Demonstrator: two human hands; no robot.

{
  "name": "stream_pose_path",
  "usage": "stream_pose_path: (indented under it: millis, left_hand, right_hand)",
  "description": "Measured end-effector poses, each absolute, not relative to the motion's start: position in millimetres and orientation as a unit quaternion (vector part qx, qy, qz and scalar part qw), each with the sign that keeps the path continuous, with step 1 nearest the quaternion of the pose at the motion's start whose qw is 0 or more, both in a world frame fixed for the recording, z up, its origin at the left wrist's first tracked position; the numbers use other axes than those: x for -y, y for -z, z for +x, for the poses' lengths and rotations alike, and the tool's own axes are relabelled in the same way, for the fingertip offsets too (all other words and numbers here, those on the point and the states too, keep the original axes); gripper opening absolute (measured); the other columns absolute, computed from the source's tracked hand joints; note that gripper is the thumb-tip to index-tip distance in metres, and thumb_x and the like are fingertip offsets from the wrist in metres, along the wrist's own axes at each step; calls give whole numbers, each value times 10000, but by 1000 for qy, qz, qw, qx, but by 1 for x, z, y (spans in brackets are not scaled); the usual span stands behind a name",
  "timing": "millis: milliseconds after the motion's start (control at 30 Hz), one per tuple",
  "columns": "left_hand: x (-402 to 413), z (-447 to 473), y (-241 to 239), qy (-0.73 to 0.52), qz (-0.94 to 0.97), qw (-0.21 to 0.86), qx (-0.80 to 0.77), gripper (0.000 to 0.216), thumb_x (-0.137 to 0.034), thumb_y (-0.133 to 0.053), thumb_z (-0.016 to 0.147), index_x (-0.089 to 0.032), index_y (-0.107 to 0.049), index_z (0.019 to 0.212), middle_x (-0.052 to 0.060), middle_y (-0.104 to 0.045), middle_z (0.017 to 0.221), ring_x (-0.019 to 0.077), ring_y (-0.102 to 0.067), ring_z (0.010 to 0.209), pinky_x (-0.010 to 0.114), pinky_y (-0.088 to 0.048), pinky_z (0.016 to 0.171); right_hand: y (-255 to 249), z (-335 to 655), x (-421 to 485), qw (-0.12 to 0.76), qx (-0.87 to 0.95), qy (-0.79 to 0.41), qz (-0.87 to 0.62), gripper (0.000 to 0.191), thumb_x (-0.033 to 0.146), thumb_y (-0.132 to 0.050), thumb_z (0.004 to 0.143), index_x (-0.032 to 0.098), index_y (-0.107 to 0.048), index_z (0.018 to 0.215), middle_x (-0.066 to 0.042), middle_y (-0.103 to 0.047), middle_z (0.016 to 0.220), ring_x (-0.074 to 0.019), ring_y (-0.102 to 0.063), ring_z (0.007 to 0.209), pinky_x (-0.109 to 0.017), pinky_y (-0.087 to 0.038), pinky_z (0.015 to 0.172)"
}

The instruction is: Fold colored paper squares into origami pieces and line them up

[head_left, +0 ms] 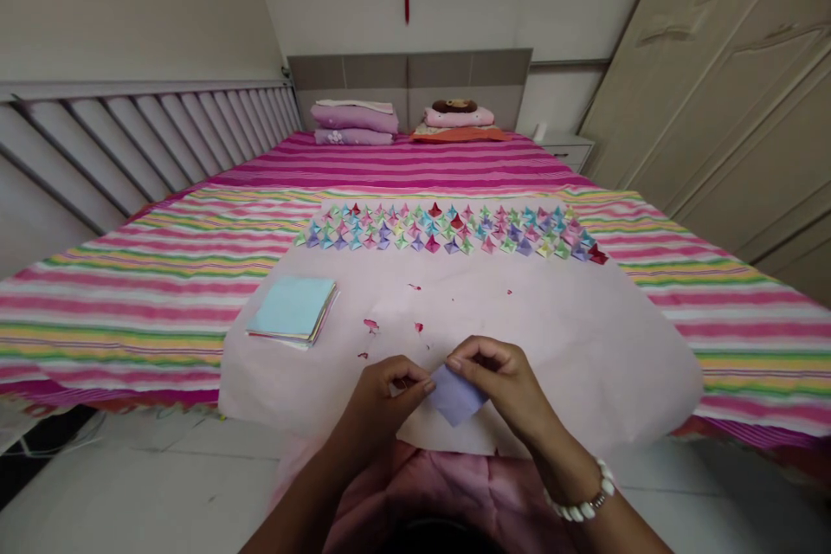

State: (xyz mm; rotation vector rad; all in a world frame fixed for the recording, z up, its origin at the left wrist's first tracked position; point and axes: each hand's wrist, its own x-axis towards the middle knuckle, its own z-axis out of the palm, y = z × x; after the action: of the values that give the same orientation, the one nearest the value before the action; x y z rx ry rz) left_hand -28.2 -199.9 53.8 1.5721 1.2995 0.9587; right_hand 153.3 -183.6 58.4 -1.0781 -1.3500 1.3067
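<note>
Between my two hands is a small folded sheet of lavender paper [456,401], held just above the near edge of a large pale pink sheet [551,346]. My left hand [396,394] pinches its left corner between thumb and finger. At its upper edge, my right hand [497,376] grips the paper the same way; a white beaded bracelet circles that wrist. To the left lies a stack of square paper [292,307], light blue on top. Rows of small folded paper pieces [447,229] in many colours cover the far part of the pink sheet.
Small red marks or scraps [419,327] dot the pink sheet. Beneath it is a bed with a striped cover [130,277]. Folded bedding [356,121] sits by the headboard [373,74]. A slatted rail [195,134] runs along the left, a wardrobe [733,95] stands right.
</note>
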Motion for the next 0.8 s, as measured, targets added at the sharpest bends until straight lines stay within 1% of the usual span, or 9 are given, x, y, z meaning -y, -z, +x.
stream_pose_path:
  millis: [100,167,267,333,433,500,600,700,800]
  left_hand:
    - [200,-26,-53,-377,617,463,-512,124,-264,-684,720,-181,-702,629,1,-638,616,142,-534,613,238,-404,586]
    - [198,-25,-51,-412,584,485,-505,157,-285,-701,703,-171,-685,596,-6,-614,586,132,-513,591,231,-394,568]
    - [196,-22,-47,-489,478,530,-502,207,-337,-729,683,-159,-668,597,-11,-606,585,124,-515,594,226,-401,571]
    - [196,-19,-43,-528,401,561,-496,229,-373,-738,679,-161,-669,630,-23,-600,581,118,-520,586,225,-408,575]
    - [198,-10,-37,-554,336,586,-487,255,-411,-731,689,-173,-646,647,-58,-536,520,96,-476,509,217,-387,534]
    - [201,-3,-35,-553,324,595,-485,266,-420,-725,699,-175,-634,648,-63,-524,509,92,-466,489,214,-380,519]
    - [204,2,-37,-538,331,622,-461,247,-411,-725,708,-172,-664,703,-32,-612,593,123,-557,585,232,-428,581]
    - [202,-2,-42,-520,347,645,-439,248,-382,-752,683,-167,-697,793,4,-685,712,163,-620,722,263,-462,677]
    - [198,-9,-46,-514,359,634,-453,263,-353,-790,640,-147,-693,771,-2,-673,673,141,-592,659,250,-446,646]
  right_hand:
    - [-60,153,181,451,570,-535,-431,199,363,-746,701,184,-696,629,1,-634,595,-130,-541,568,-252,-436,541]
    - [-59,155,179,474,543,-544,-429,205,376,-771,673,192,-724,750,-16,-680,702,-150,-591,642,-263,-468,587]
    - [-55,158,175,533,443,-587,-418,447,403,-822,601,203,-712,985,-48,-708,862,-182,-638,757,-292,-501,677]
    - [-51,157,176,534,382,-641,-398,509,415,-836,580,193,-703,1018,-68,-715,877,-197,-648,770,-312,-507,702]
    - [-45,149,182,503,351,-692,-382,472,373,-853,562,177,-719,970,-83,-723,853,-211,-648,758,-313,-512,670]
    - [-41,141,185,505,349,-684,-393,384,335,-864,540,169,-736,862,-60,-715,774,-185,-627,694,-286,-503,639]
    - [-40,134,187,526,358,-654,-409,276,358,-833,595,161,-726,756,-29,-681,688,-147,-580,616,-265,-483,610]
    - [-42,136,186,515,400,-630,-421,258,380,-823,613,163,-704,685,-8,-653,637,-131,-553,580,-257,-464,591]
    - [-43,140,187,480,453,-618,-427,254,379,-823,613,163,-696,656,9,-630,591,-124,-539,553,-248,-439,563]
